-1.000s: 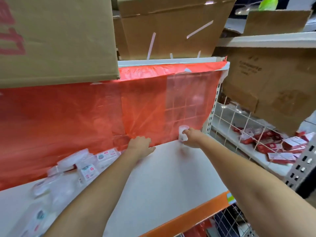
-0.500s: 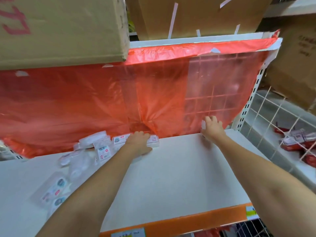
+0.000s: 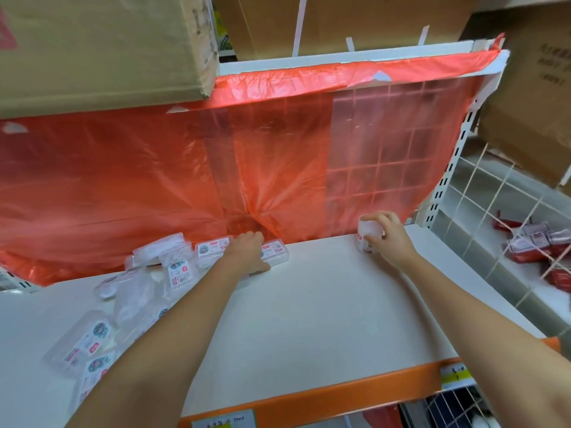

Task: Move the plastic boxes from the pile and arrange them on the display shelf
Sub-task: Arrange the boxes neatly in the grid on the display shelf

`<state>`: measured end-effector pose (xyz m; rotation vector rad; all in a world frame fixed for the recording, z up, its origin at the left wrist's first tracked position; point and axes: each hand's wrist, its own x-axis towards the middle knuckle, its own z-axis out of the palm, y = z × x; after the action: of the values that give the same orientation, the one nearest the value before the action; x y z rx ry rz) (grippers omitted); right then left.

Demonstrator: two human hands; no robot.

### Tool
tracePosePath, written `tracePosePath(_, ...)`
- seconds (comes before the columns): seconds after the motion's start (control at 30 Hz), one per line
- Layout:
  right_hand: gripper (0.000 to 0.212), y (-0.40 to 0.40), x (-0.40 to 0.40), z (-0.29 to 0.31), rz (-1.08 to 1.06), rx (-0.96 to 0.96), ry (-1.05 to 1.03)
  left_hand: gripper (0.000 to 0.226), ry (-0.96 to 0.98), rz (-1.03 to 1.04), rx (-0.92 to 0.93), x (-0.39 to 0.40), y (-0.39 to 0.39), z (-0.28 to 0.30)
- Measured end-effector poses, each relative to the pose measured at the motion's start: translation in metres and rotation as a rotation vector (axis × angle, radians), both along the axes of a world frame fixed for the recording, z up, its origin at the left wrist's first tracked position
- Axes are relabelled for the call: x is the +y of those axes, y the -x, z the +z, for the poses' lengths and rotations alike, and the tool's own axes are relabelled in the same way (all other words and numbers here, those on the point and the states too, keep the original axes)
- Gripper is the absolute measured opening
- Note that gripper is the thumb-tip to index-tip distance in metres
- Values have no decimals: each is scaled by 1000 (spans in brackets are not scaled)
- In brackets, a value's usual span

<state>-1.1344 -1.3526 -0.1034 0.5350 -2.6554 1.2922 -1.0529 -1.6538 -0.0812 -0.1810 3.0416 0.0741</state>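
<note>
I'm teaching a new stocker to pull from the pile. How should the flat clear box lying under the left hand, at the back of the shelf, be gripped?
Probably by its two long side edges, coming down from above. The clear box lies flat on the shelf, label up, close to the orange sheet, so its back edge looks cramped. The left hand already rests on top.

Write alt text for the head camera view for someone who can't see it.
Two bare arms reach over a white display shelf: the right hand stands a small clear plastic box upright near the back right, while the left hand rests on a flat box at the edge of a loose pile of plastic boxes. Orange plastic sheeting hangs behind.
</note>
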Motion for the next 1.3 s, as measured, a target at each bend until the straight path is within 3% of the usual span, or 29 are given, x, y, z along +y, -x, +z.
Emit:
tracePosePath(0.2,40,-22,2,9,64,-58,118,61,-140,-37,-8,13,-10,-8)
tracePosePath(0.43,36,-57,0,38,127,-211,406,71,-497,-62,158,48,-41,9)
tracePosePath(0.57,36,-83,-3,45,246,-370,598,64,-661,-73,251,58,-74,21)
tracePosePath(0.77,51,-122,-8,35,440,-644,981,65,-851,-109,314,69,-121,16)
tracePosePath(0.9,90,-138,-12,22,473,-774,1202,67,-919,-130,364,79,-139,10)
tracePosePath(1.0,97,-147,-13,17,430,-814,1223,65,-926,-133,395,83,-149,7)
tracePosePath(1.17,100,-157,-14,11,389,-766,1041,66,-893,-129,384,82,-164,4)
tracePosePath(1.3,96,-159,-20,9,362,-778,1095,67,-928,-88,382,80,-174,4)
